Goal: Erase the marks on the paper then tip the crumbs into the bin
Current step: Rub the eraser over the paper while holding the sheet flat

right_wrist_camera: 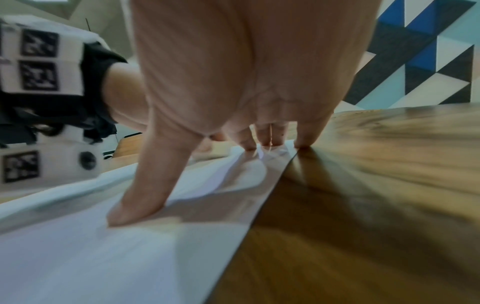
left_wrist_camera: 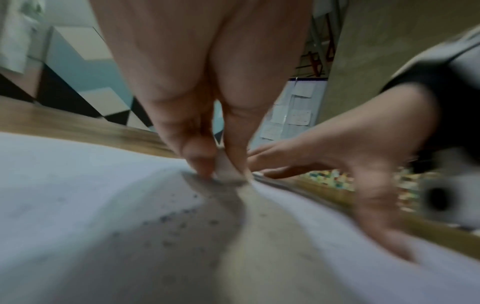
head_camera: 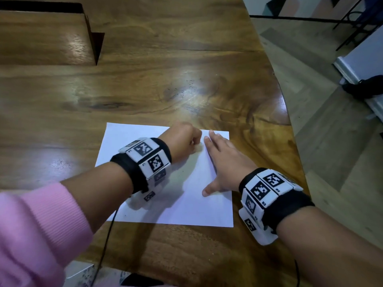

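Note:
A white sheet of paper (head_camera: 186,204) lies on the wooden table (head_camera: 165,79) near its front edge. My left hand (head_camera: 186,139) is curled over the paper's far part and pinches a small pale eraser (left_wrist_camera: 224,170) whose tip touches the sheet. Dark eraser crumbs (left_wrist_camera: 179,218) are scattered on the paper just behind the eraser. My right hand (head_camera: 223,160) lies flat with straight fingers on the paper's right side, its thumb (right_wrist_camera: 140,201) spread out on the sheet (right_wrist_camera: 78,257) and its fingertips (right_wrist_camera: 267,142) near the far right corner. No bin is in view.
A raised wooden block or shelf (head_camera: 47,36) stands at the table's back left. The table's curved right edge (head_camera: 290,125) runs close beside the paper, with floor beyond it. A black cable (head_camera: 105,245) hangs off the front edge.

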{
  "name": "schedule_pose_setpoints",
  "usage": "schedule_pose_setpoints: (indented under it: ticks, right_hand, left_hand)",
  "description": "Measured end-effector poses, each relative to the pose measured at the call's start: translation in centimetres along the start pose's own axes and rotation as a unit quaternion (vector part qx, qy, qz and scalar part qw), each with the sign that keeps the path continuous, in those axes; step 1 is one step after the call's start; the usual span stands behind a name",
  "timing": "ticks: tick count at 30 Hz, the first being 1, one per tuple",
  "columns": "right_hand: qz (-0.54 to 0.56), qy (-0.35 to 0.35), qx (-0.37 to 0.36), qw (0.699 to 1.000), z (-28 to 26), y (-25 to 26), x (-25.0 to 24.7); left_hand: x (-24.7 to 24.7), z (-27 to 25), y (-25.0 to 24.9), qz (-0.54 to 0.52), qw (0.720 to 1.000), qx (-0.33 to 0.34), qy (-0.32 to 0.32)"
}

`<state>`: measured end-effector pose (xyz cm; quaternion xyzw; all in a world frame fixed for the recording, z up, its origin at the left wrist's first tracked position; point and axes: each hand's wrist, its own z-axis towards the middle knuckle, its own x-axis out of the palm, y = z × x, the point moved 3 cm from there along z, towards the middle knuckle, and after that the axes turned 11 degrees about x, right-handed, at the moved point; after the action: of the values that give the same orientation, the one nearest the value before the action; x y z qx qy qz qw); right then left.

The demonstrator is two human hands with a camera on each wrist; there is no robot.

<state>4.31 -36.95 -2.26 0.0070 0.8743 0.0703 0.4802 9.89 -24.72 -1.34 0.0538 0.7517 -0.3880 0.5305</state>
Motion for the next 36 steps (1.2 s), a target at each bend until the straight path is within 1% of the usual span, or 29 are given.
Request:
schedule_pose_setpoints:
  ticks: [2, 3, 4, 7, 8, 9, 10, 11, 13, 14, 15, 17, 18, 19, 22, 24, 30, 31, 32, 34, 35, 36]
  right_hand:
    - [0.004, 0.001, 0.000, 1.000, 0.0, -0.1, 0.0]
    - [0.005, -0.001, -0.001, 1.000, 0.0, -0.1, 0.0]
    - [0.005, -0.001, -0.001, 1.000, 0.0, -0.1, 0.1]
    - [0.003, 0.000, 0.001, 1.000, 0.0, -0.2, 0.1]
    - [0.002, 0.000, 0.001, 1.000, 0.0, -0.2, 0.1]
    - [0.002, 0.001, 0.001, 1.000, 0.0, -0.1, 0.2]
    - [0.003, 0.001, 0.000, 1.000, 0.0, -0.1, 0.2]
    - [0.004, -0.001, -0.001, 1.000, 0.0, -0.1, 0.2]
    - [0.003, -0.002, -0.002, 1.000, 0.1, -0.2, 0.2]
    - [0.003, -0.002, -0.002, 1.000, 0.1, -0.2, 0.3]
    - [0.004, -0.001, -0.001, 1.000, 0.1, -0.2, 0.3]
    - [0.004, 0.000, -0.001, 1.000, 0.1, -0.2, 0.3]
    - [0.002, -0.001, -0.001, 1.000, 0.1, -0.2, 0.3]
    - [0.001, -0.002, -0.001, 1.000, 0.1, -0.2, 0.3]
    - [0.003, -0.003, -0.001, 1.000, 0.1, -0.2, 0.3]
    - [0.002, -0.002, -0.004, 1.000, 0.0, -0.2, 0.3]
    - [0.006, -0.007, -0.006, 1.000, 0.1, -0.3, 0.3]
    - [0.007, -0.005, -0.006, 1.000, 0.1, -0.2, 0.3]
    - [0.008, -0.004, -0.006, 1.000, 0.1, -0.2, 0.3]
    - [0.010, -0.004, -0.007, 1.000, 0.1, -0.2, 0.3]
    - [0.011, -0.004, -0.007, 1.000, 0.1, -0.2, 0.3]
    - [0.010, -0.004, -0.008, 1.000, 0.1, -0.2, 0.3]
  left_hand:
    - [0.6, -1.1, -0.2, -0.008, 0.996, 0.027, 0.079]
    - [0.5, -1.2, -0.2, -0.003, 0.995, 0.032, 0.097]
    - [0.3, -0.9, 0.0, 0.002, 0.996, 0.025, 0.087]
    - [-0.8, 1.1, 1.1, 0.021, 0.999, -0.030, -0.026]
    - [-1.0, 1.3, 1.1, 0.028, 0.998, -0.035, -0.045]
    - [-0.9, 1.2, 1.0, 0.028, 0.998, -0.027, -0.044]
    - [-0.6, 0.7, 0.9, 0.018, 1.000, -0.009, -0.020]
    - [-0.3, 0.1, 0.7, 0.008, 1.000, 0.012, 0.019]
    - [0.1, -0.9, 0.9, -0.011, 0.995, 0.027, 0.098]
    - [-0.1, -1.0, 1.1, -0.012, 0.994, 0.021, 0.106]
    - [-0.4, -0.7, 1.5, -0.012, 0.996, 0.010, 0.084]
    - [-0.9, -0.3, 2.0, -0.011, 1.000, -0.018, 0.001]
    - [-0.8, -0.3, 1.9, -0.003, 0.999, -0.032, -0.030]
    - [-0.5, -0.5, 1.7, 0.002, 0.998, -0.045, -0.049]
    - [0.1, -0.9, 1.5, -0.009, 0.994, -0.076, -0.076]
    - [-0.2, -0.7, 1.7, -0.010, 0.992, -0.085, -0.093]
    - [-0.3, 0.2, 1.5, -0.019, 0.994, -0.061, -0.091]
    - [-0.1, 0.0, 1.2, -0.023, 0.996, -0.044, -0.077]
    - [0.2, -0.3, 0.9, -0.024, 0.999, -0.019, -0.041]
    - [1.0, -1.2, 0.0, -0.011, 0.996, 0.036, 0.079]
    - [1.2, -1.6, -0.2, -0.003, 0.991, 0.049, 0.123]
    - [1.1, -1.7, -0.1, 0.003, 0.990, 0.050, 0.130]
